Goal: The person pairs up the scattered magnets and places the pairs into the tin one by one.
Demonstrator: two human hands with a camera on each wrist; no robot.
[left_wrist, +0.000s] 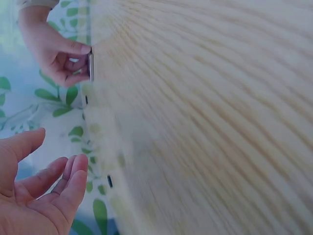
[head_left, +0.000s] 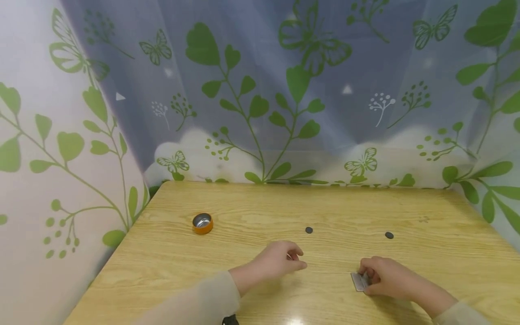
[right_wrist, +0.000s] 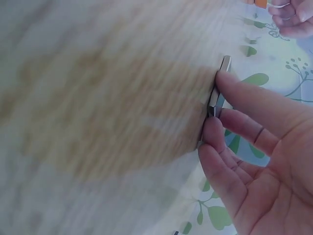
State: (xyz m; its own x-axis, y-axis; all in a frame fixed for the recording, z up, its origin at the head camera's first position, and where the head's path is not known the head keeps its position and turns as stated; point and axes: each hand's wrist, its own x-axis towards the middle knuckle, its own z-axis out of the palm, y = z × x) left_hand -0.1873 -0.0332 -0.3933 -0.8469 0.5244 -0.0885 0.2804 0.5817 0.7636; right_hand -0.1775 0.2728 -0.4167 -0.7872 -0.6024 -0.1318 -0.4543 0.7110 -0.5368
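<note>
My right hand [head_left: 367, 278] rests on the wooden table [head_left: 252, 203] near its front edge. It pinches a small flat grey plate [head_left: 359, 281] that stands on edge on the wood. The right wrist view shows my fingertips [right_wrist: 221, 81] against the plate [right_wrist: 215, 96]. My left hand [head_left: 298, 262] hovers a short way to the left, fingers loosely curled and holding nothing. In the left wrist view that left hand [left_wrist: 56, 152] shows an empty palm, with the right hand [left_wrist: 82, 63] and the plate [left_wrist: 91, 67] beyond it.
A small orange tin [head_left: 202, 223] with a shiny inside stands open at the left of the table. Two small dark discs lie beyond my hands, one [head_left: 308, 230] at the middle and one [head_left: 389, 235] to the right. A leaf-print curtain [head_left: 260, 90] hangs behind.
</note>
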